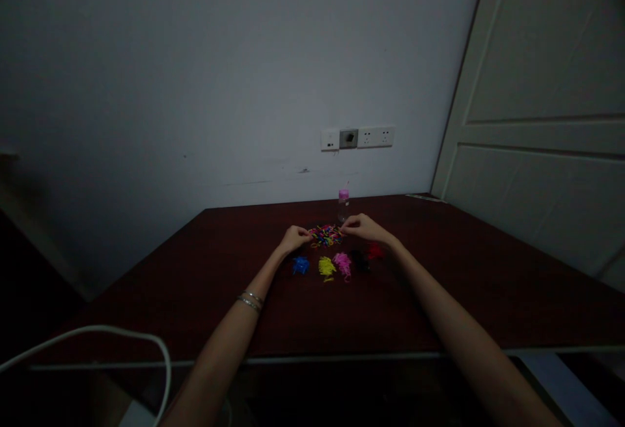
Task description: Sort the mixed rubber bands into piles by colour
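Nearest me, a white cable loops over the counter's front left corner. Past the bracelets on the left wrist lie small piles by colour: blue bands a little apart, then yellow bands, pink bands, black bands and, by the right forearm, red bands. Just beyond, the mixed heap of bands sits between the left hand at its left edge and the right hand at its right. Each grip is narrowed, thumb and fingers close together; in this dim light I can't tell whether either has hold of a band. They look like thin elastic loops, so I'd expect them light, soft, stretchy, hard to break and apt to tangle, best pinched singly by a free edge. Behind the heap stands a pink-capped clear bottle, below the wall sockets.
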Available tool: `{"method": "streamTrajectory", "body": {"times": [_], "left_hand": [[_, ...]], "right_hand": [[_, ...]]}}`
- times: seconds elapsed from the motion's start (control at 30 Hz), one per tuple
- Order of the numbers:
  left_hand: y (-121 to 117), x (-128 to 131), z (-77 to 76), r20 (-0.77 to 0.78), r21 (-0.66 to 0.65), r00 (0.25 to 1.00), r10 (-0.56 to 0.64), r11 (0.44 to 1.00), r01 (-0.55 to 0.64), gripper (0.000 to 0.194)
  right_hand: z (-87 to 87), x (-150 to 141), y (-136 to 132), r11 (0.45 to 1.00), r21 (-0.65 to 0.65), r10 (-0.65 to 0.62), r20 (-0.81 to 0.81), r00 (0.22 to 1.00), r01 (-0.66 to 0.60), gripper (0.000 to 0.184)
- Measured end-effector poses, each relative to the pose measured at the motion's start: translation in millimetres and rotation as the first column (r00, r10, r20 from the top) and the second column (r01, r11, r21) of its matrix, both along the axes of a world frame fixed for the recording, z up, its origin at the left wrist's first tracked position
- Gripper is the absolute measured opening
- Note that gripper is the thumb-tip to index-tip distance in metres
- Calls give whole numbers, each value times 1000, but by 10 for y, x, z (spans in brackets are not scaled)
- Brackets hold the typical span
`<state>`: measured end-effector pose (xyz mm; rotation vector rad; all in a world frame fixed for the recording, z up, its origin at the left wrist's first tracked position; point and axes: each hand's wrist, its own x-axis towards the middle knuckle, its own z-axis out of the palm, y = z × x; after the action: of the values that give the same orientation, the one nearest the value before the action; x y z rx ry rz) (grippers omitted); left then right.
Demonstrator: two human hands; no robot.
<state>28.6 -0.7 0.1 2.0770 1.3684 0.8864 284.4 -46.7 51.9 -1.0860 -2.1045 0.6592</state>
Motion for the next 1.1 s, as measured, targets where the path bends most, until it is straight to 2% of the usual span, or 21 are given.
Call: {"method": "streamTrajectory", "body": {"times": [0.13, 0.3, 0.47, 0.63, 0.87, 1.1], "left_hand": [[-61, -38, 59, -79, 5, 993, -87, 996, 88, 31], [-78, -70, 74, -111, -51, 982, -154, 987, 150, 38], [-65, -74, 43, -151, -72, 976, -155, 987, 146, 38], [-58, -52, 18, -166, -19, 973, -160, 987, 160, 29], [-44, -41, -11, -163, -8, 975, -151, 988, 152, 24], [-68, -38, 8, -169, -15, 973, -156, 988, 156, 22]], "right_hand": [[-91, 249, 105, 972, -29, -234, -66, 970, 233, 30], [-248, 425, 169, 931, -110, -360, -134, 923, 347, 31], [-328, 451, 162, 922, -168, -375, -160, 913, 349, 30], [-333, 434, 152, 927, -157, -364, -154, 919, 341, 30], [-339, 452, 193, 928, -123, -364, -109, 925, 351, 29], [-358, 438, 213, 932, -152, -347, -119, 930, 328, 27]]}}
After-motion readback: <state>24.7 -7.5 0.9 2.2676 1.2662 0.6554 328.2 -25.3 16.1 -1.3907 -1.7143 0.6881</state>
